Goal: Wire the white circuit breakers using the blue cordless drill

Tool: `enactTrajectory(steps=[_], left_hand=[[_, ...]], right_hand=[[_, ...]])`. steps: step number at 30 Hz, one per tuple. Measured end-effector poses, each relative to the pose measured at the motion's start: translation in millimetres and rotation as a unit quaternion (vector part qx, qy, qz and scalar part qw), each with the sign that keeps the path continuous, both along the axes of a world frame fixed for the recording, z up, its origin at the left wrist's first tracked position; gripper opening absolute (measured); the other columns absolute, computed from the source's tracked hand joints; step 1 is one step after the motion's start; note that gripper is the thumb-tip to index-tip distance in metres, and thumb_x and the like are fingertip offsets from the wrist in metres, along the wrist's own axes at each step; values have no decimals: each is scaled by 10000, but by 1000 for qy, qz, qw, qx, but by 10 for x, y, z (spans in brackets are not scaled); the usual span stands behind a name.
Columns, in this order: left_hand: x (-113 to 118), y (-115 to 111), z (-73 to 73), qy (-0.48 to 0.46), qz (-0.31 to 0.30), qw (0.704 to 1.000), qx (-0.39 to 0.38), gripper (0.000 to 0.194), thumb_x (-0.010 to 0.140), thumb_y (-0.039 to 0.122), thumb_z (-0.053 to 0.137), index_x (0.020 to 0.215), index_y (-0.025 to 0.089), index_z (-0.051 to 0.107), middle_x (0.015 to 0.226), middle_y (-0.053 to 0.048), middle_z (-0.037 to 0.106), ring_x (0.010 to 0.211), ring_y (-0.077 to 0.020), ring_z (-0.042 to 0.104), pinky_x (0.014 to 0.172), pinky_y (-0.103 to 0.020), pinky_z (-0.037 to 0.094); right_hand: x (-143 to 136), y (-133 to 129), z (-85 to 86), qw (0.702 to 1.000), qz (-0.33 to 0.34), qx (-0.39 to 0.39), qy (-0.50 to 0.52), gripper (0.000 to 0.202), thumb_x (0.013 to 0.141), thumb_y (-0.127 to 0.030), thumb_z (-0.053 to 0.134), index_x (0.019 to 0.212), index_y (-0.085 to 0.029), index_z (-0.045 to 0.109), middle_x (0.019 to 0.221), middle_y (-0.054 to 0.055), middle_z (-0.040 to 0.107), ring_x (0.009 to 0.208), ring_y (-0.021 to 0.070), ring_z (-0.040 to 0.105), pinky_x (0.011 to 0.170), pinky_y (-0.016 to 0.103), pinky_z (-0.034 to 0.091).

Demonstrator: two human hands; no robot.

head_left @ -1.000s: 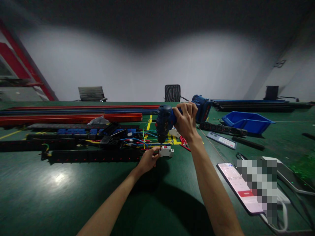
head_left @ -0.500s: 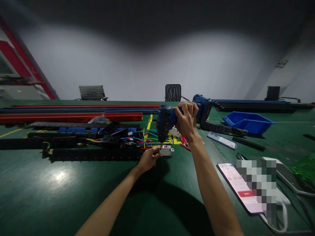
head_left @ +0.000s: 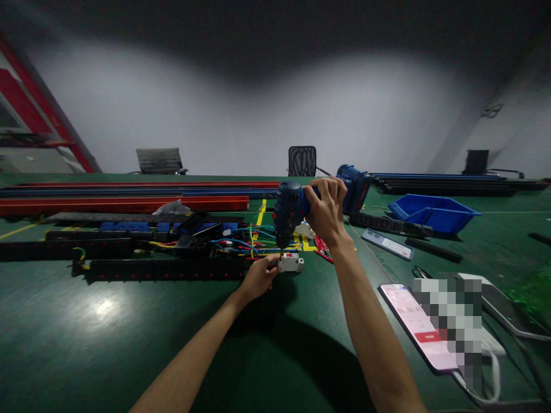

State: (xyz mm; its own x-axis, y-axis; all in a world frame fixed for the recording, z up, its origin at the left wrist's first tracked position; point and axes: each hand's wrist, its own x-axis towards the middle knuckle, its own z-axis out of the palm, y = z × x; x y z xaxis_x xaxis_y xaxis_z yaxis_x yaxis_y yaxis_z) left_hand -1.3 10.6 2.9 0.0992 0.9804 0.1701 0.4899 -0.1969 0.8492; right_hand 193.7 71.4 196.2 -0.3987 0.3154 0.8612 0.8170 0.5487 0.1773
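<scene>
My right hand (head_left: 328, 209) is wrapped around the handle of a blue cordless drill (head_left: 289, 207), its bit pointing down. The bit's tip meets the left end of a small white circuit breaker (head_left: 291, 263) with a red part on top. At that same end, my left hand (head_left: 259, 276) pinches the breaker between thumb and fingers; the exact contact is partly hidden. Red wires run in beside those fingers. Left of the breaker lies a long black power strip (head_left: 167, 271), with a bundle of coloured wires (head_left: 241, 241) behind it.
Orange rails (head_left: 124, 204) lie across the back left of the green table (head_left: 142, 338). To the right are a blue bin (head_left: 434, 213), a black socket strip (head_left: 390, 225), a labelled panel (head_left: 387, 244) and a lit phone (head_left: 417, 327). Red-handled pliers (head_left: 322, 250) lie behind my right wrist.
Both hands, the drill and the breaker hold nearly the same places. The whole view has shifted very slightly.
</scene>
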Motion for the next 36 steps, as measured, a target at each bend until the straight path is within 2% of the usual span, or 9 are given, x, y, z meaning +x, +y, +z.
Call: enactTrajectory(steps=[5,14,18,23,27,32,36], left_hand=[[-9,7,-10,-1,-3,1000,3,411,896,343,535,1274,191,590,1094,-72,713,430,-66,558,365,-172,407],[-11,0,-33,-12,-2,1000,-1,422,897,342,532,1292,198,569,1101,-76,708,440,-72,560,355,-173,400],[-5,-9,-16,-14,-3,1000,-5,415,898,350,535,1282,201,579,1044,-64,719,432,-79,556,346,-177,389],[-1,-24,-3,-11,6,1000,-10,423,897,350,546,1284,183,580,830,-25,712,410,-93,545,361,-181,396],[3,-23,-11,-14,11,1000,-11,400,903,309,527,1276,176,581,983,-59,715,412,-70,541,372,-180,418],[0,-18,-8,-13,7,1000,-5,399,883,278,545,1271,199,594,1179,-81,686,425,-52,534,370,-174,408],[-12,-23,2,-13,12,1000,-7,422,880,259,534,1294,204,593,1156,-85,701,413,-59,528,367,-186,403]], right_hand=[[-2,1,-1,1000,0,-5,5,308,877,-174,510,1105,-343,630,1129,70,619,1131,280,480,1117,495,263],[2,51,-31,1000,8,8,16,239,891,-165,505,1066,-295,603,1104,61,598,1119,256,453,1122,467,251],[14,71,-53,999,0,4,35,298,857,-122,502,1073,-296,610,1151,54,579,1184,258,450,1123,495,251],[43,117,-84,998,-10,-10,63,344,823,-106,521,1095,-298,608,1238,53,566,1294,269,423,1142,606,138],[110,204,-115,994,-23,-12,108,304,832,-134,526,1092,-274,595,1225,70,579,1320,291,416,1124,665,110],[292,350,-174,986,-45,-21,157,349,811,-165,534,1152,-239,535,1230,100,579,1289,284,434,1120,618,186],[489,564,-284,972,-83,-30,217,454,747,-293,614,1170,-174,499,1172,138,587,1150,317,515,1096,590,269]])
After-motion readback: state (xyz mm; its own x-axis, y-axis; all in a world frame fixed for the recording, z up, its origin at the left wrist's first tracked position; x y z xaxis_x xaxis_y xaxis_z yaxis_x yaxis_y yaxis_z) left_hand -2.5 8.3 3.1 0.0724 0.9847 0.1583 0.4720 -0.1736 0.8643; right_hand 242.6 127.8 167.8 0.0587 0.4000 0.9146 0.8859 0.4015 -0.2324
